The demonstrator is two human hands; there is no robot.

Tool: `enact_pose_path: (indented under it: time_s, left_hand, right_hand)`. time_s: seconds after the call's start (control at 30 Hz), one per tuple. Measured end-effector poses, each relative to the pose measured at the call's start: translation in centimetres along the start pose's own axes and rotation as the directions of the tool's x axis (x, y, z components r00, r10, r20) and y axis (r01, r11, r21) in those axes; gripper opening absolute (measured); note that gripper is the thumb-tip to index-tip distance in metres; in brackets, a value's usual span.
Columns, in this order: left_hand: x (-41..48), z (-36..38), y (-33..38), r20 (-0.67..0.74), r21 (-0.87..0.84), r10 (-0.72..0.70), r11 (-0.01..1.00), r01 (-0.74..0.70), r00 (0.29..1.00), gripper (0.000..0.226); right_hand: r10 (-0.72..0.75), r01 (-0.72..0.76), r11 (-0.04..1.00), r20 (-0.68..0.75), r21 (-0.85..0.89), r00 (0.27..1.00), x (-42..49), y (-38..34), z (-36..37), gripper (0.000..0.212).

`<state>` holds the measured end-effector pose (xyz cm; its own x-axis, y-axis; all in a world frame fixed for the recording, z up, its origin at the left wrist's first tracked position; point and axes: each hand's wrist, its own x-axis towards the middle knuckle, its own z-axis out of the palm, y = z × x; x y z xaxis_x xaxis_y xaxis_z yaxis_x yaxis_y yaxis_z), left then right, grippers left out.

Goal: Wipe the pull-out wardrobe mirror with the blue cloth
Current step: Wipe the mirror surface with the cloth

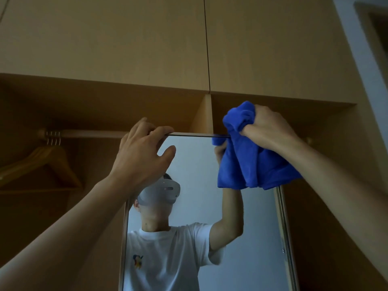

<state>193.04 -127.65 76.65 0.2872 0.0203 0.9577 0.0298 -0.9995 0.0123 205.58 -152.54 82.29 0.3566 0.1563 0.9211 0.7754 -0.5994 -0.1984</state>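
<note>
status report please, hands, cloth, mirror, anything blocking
Left hand holds mirror by its top edge. Right hand grips bunched blue cloth at the top right corner. Wooden hanger on rail to the left, clear of the glass.

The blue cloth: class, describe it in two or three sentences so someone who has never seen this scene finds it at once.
Find the tan wooden wardrobe, then the tall mirror at its middle. At the mirror's top right corner, the right hand grips a bunched cloth. It is the only bright blue thing among wood and glass.
</note>
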Motion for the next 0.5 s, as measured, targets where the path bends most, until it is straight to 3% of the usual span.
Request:
enact_pose_path:
  time_s: [0.27,0.5]
  left_hand:
    - [-0.3,0.7,-0.1,-0.047,-0.021,0.000,1.000,-0.001,0.999,0.050]
    - [-0.7,0.6,0.5,-0.076,-0.046,-0.038,0.998,0.034,0.996,0.044]
  right_hand:
    - [0.168,-0.170,0.984,-0.045,-0.047,0.985,0.1,4.7,-1.4,0.008]
    - [0.127,-0.131,0.989,-0.062,-0.063,0.990,-0.1,2.9,-0.4,0.015]
